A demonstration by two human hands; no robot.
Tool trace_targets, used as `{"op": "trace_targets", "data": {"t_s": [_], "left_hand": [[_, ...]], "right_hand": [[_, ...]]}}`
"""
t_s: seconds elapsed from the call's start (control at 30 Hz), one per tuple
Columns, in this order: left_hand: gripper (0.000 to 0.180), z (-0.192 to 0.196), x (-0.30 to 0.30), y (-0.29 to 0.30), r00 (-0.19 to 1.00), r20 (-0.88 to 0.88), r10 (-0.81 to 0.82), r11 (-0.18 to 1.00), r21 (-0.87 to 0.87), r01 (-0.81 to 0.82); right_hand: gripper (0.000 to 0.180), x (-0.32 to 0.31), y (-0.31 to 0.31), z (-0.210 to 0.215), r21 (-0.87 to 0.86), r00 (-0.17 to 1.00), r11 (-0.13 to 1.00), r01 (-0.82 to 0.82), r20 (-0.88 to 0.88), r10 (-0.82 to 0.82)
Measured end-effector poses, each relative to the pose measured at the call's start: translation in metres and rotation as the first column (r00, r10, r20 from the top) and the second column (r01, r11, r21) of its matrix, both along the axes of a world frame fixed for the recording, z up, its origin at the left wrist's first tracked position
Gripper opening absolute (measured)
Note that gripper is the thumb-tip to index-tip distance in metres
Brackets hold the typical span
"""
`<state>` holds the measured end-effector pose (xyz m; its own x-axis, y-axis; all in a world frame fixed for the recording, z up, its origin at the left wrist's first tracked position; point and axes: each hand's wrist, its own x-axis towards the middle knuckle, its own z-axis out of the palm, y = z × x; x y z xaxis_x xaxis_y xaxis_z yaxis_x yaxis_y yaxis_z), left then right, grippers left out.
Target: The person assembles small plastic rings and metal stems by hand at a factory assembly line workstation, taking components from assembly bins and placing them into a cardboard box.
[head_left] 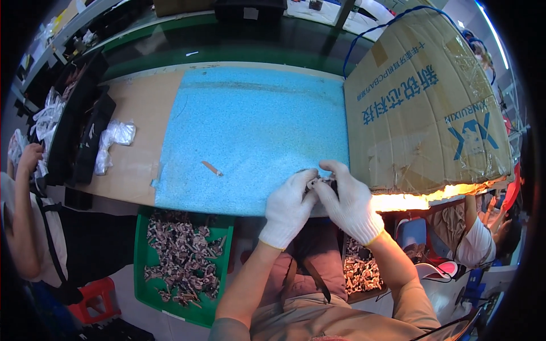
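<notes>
In white knitted gloves, my left hand (287, 207) and my right hand (348, 206) meet above the front edge of the blue mat (256, 131). Pinched between their fingertips is a small greyish part (322, 181). Fingers cover most of it, so its exact kind is unclear. A thin, flat reddish-brown and white piece (212, 168) lies alone on the mat, to the left of my hands.
A large cardboard box (421, 108) stands along the mat's right side, with bright light under its edge. Below the table, a green tray (139, 256) and a bin (364, 296) hold many small parts. Black crates (94, 133) and clear plastic bags (116, 136) sit left, near another person (25, 227).
</notes>
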<state>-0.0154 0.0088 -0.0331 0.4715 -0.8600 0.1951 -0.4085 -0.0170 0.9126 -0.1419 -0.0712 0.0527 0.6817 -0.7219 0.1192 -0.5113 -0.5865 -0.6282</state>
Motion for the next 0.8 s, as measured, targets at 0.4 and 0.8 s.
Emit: {"op": "trace_targets", "data": {"t_s": [0.4, 0.8], "left_hand": [[0.036, -0.006, 0.001, 0.003, 0.997, 0.079, 0.019, 1.0, -0.015, -0.018], [0.045, 0.023, 0.01, 0.017, 0.942, -0.333, -0.023, 0.995, 0.088, 0.056]], "right_hand": [[0.04, 0.029, -0.018, 0.026, -0.072, 0.883, 0.974, -0.216, -0.44, 0.164], [0.032, 0.039, -0.017, 0.017, -0.212, 0.741, 0.925, -0.316, -0.664, 0.101]]}}
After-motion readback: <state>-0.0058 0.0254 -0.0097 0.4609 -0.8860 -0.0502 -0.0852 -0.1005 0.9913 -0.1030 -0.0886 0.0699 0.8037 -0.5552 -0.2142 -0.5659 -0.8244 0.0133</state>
